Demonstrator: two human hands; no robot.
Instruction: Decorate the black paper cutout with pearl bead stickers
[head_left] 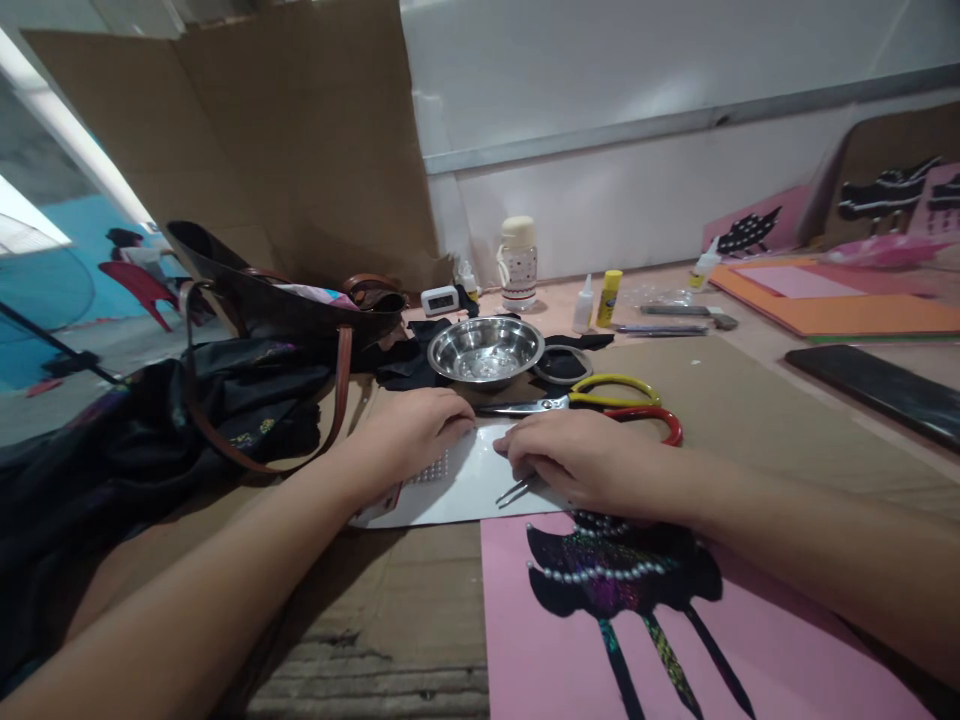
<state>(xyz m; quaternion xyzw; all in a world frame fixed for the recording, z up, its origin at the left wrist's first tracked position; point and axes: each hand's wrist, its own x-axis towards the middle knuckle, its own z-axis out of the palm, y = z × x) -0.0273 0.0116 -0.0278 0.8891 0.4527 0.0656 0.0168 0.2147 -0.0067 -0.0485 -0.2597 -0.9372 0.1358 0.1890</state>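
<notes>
My left hand [416, 430] rests at the white sheet [472, 480], thumb and fingers drawn together; anything between the fingertips is too small to make out. Below its fingers sits a patch of pearl beads [429, 470] in rows. In my right hand [581, 455] is a pair of tweezers [516, 491], the tips pointing left over the sheet, with the thumb and forefinger close to the paper. Under my right wrist lies a pink sheet [517, 640] bearing a black cut-out shape [622, 575] trimmed with pearl strings; my forearm hides part of it.
Scissors [615, 393] with yellow and red handles lie just beyond my hands. Behind them stands a steel bowl [486, 352]. Glue bottles [583, 305], a glue stick [610, 298] and a drinking bottle [519, 265] stand farther back. A handbag [300, 315] is left, a phone [877, 390] right.
</notes>
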